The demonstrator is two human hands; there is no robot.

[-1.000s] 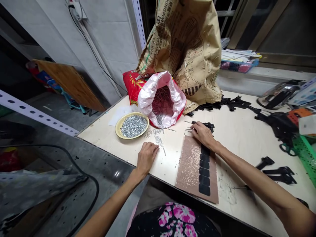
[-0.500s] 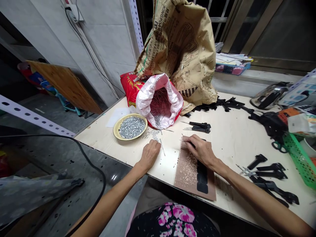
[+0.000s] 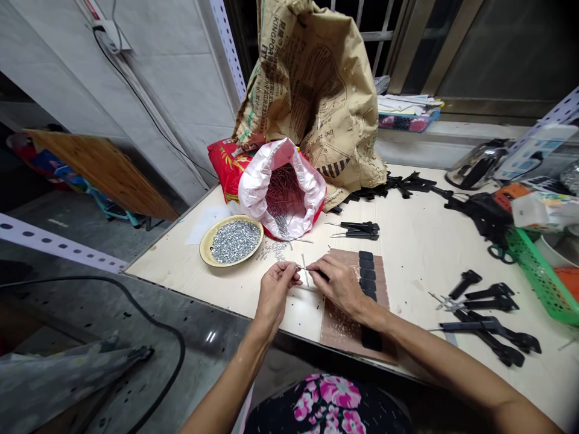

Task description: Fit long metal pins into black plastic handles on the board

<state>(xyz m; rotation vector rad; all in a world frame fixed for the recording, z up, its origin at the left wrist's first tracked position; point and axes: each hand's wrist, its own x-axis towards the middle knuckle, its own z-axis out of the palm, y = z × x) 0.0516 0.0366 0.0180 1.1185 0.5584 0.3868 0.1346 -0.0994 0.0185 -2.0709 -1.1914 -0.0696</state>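
The brown sack (image 3: 346,102), at the far edge of the counter (image 3: 416,241), reads "KINGPO" along its upper left side, the letters after that unclear; Chinese characters beside it are too small to make out. Lower down stands "DN", its following figures illegible, above black stripes. Other print on the sack is unreadable.

On the table (image 3: 407,253), clockwise around left hand (image 3: 277,286) and right hand (image 3: 338,281): at ten o'clock, dish (image 3: 208,256) of small parts (image 3: 237,241); just before twelve, bag (image 3: 251,190) of rods (image 3: 283,193), sack (image 3: 348,120) behind; at two, tools (image 3: 364,229), kettle (image 3: 474,170) farther off; at three, more tools (image 3: 493,305), then basket (image 3: 536,295); at four, board (image 3: 381,289) partly beneath right hand.
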